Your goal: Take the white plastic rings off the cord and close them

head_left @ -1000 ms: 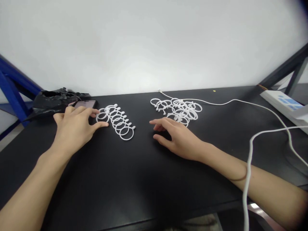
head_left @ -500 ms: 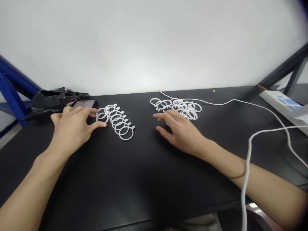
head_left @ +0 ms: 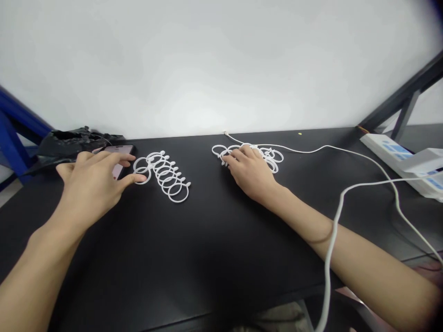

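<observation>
Several white rings with small tabs (head_left: 178, 201) lie overlapped in a slanting row on the black table. My left hand (head_left: 92, 184) is beside the upper left end of this row, thumb and fingers apart. Its thumb tip is over or touching the edge of a ring (head_left: 150, 174) there. My right hand (head_left: 251, 173) rests over a loose pile of similar white rings (head_left: 273, 165), fingers spread and bent down onto them. The right thumb is hidden, and I see no ring lifted.
A phone (head_left: 117, 171) and a crumpled black plastic bag (head_left: 58, 150) lie at the left, by a blue frame (head_left: 14, 138). A white cable (head_left: 334, 240) passes over my right forearm. A white box with blue labels (head_left: 387, 147) sits at right, a pale wall behind.
My right hand has moved forward onto the pile, its fingers now bent down among the rings. My left hand has drawn slightly left, still apart-fingered. The view has shifted a little.
</observation>
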A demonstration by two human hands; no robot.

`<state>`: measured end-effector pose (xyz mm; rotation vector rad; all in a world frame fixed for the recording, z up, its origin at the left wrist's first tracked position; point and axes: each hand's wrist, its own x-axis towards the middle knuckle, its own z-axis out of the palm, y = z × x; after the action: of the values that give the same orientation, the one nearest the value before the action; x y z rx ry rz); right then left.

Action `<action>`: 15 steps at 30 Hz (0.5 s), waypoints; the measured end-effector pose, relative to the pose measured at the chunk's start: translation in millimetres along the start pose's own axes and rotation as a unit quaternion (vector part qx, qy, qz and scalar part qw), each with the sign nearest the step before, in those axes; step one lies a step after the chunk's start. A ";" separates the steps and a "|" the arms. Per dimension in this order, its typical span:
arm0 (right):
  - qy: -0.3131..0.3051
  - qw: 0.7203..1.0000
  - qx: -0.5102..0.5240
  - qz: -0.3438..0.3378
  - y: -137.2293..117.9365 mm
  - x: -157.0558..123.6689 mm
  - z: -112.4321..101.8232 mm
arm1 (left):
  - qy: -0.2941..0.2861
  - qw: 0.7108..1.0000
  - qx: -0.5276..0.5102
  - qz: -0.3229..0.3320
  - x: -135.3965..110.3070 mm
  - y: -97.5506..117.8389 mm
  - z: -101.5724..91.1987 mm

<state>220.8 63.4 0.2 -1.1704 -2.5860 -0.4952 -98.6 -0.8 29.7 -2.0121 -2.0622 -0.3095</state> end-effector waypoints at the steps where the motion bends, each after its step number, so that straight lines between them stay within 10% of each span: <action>1: 0.003 1.000 0.002 -0.002 0.5 0.2 -0.1 | 0.009 1.000 -0.002 0.000 -0.2 1.4 -1.0; 9: 0.094 0.979 0.183 0.005 -5.0 0.0 -15.6 | 0.062 0.995 -0.061 0.043 -4.3 23.3 -8.2; 15: 0.052 0.821 0.552 0.135 -32.9 -8.5 -34.0 | 0.116 0.969 -0.154 0.157 -22.2 68.9 -3.2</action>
<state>204.4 23.5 21.4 -0.9377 -1.9344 0.8809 -29.1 -21.0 24.5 -2.3068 -1.6037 -0.8010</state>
